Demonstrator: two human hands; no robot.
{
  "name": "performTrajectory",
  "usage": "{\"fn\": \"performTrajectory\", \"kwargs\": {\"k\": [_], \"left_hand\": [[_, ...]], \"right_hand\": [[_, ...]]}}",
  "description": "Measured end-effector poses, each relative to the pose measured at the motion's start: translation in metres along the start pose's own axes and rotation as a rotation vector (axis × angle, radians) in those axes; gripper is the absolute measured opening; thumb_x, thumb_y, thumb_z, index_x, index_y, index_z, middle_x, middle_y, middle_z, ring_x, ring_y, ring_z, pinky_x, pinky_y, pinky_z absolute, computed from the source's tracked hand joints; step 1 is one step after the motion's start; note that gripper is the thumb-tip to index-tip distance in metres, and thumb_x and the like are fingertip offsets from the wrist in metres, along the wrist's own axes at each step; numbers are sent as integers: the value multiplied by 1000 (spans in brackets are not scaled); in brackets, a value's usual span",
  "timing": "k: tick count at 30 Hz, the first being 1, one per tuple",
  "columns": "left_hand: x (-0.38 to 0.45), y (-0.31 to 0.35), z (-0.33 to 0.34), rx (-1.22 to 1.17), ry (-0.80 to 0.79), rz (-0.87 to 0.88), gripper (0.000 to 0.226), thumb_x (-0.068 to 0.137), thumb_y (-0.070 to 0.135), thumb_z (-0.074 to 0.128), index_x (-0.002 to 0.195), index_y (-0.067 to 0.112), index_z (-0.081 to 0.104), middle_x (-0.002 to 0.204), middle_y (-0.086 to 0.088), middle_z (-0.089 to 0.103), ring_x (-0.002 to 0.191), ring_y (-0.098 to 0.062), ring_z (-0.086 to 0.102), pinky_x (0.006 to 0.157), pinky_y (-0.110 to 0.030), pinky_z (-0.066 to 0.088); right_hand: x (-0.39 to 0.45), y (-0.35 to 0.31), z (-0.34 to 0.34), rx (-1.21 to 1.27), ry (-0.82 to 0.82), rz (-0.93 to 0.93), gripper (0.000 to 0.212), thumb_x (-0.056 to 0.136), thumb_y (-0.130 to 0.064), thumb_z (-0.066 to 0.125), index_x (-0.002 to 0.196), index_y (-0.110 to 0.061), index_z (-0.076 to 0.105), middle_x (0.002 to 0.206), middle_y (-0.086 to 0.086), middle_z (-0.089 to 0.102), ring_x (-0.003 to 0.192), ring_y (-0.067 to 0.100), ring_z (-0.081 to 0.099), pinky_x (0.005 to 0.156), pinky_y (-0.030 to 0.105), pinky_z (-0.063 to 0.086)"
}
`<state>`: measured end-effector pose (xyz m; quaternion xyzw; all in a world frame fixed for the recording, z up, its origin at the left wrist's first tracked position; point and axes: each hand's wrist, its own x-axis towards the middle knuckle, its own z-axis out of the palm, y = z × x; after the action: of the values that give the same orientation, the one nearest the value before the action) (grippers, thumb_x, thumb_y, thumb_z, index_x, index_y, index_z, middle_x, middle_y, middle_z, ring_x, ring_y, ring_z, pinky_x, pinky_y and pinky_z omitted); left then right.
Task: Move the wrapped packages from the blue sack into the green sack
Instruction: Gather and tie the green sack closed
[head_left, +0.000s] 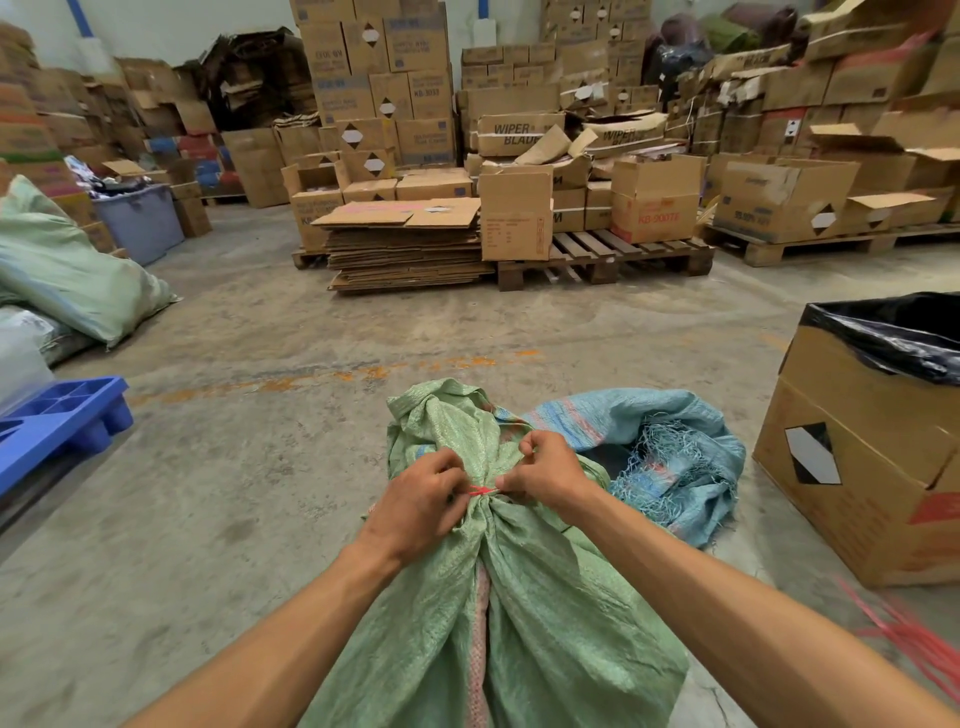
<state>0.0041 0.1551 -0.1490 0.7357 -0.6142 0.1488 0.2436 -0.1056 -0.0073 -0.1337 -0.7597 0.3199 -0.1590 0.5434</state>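
Green sack (519, 613), lower centre of frame, on the floor: full, bulging, neck gathered. Left hand (423, 501) and right hand (545, 475) each with a closed grip, pinching a red tie (482, 491) at the neck. Blue sack (670, 457), centre right behind, limp, likely emptied. Woven cloth soft, slippery; probably heavy. Best held below the tie.
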Motion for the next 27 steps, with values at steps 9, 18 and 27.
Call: {"fn": "performTrajectory", "kwargs": {"k": [9,18,27], "left_hand": [[-11,-15,-7,92,-49,-104,8,84,8,66,81,16,66,95,6,57,83,-9,52,70,-19,47],[-14,-6,-20,-97,-91,-298,9,93,22,63,87,26,67,85,12,65,76,-9,62,75,-33,58],[-66,6,-12,-171,-670,-414,110,58,71,76,144,42,15,149,4,29,133,-26,33,115,-51,31]], "right_hand": [[-8,-9,5,-404,26,-315,41,68,13,60,68,-20,35,67,2,46,77,21,66,54,32,38],[-24,2,5,-422,75,-439,38,86,3,62,73,-24,37,70,3,58,76,22,69,57,24,48],[-54,62,-75,-922,-622,-92,127,43,-85,70,149,-30,28,152,2,30,139,23,31,116,46,30]]}}
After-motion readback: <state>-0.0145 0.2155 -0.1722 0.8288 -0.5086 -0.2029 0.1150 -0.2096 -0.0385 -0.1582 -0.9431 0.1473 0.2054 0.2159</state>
